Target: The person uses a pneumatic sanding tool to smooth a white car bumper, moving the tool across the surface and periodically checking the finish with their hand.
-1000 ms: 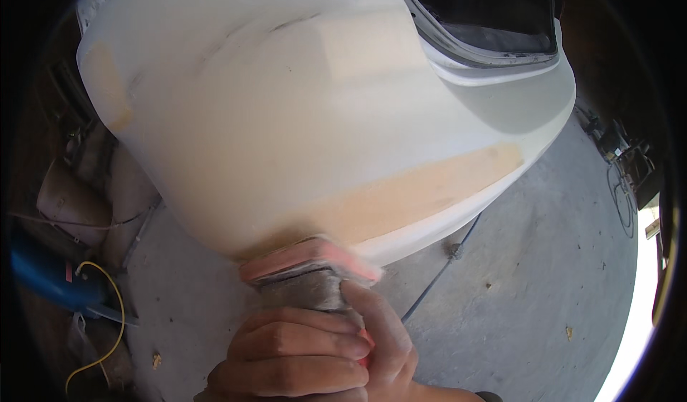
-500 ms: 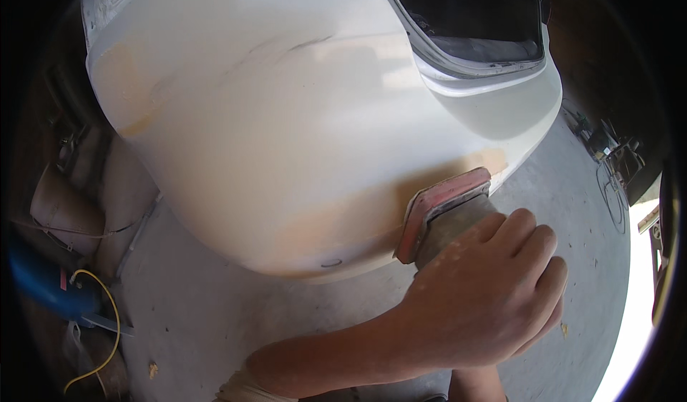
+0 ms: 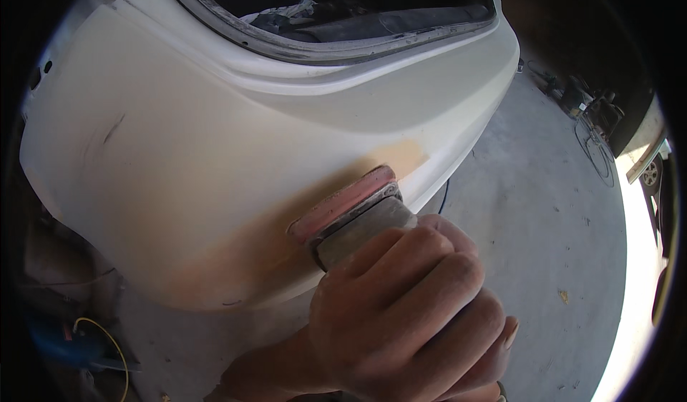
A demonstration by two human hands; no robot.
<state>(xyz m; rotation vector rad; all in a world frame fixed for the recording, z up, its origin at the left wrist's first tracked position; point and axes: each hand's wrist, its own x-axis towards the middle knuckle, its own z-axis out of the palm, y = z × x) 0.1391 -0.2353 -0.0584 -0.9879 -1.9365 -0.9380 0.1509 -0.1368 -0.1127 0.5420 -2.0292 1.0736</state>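
A pink-padded sanding tool with a grey, dusty body rests against the lower part of a white vehicle body panel, over a tan patch along its curved edge. My left hand is wrapped round the tool, knuckles up, its forearm coming from the lower edge. My right hand is mostly hidden behind my left at the bottom; its fingers cannot be made out. Above the tool, a dark window opening has a dusty, stepped frame.
Grey concrete floor surrounds the panel. A blue tank with a yellow hose is at lower left. Tools and coiled cables lie at the right, beside a bright opening with a vehicle wheel outside.
The tool and my hands moved right and up along the tan patch from the bottom middle, then slightly back left. The view has shifted toward the window opening and panel's right end.
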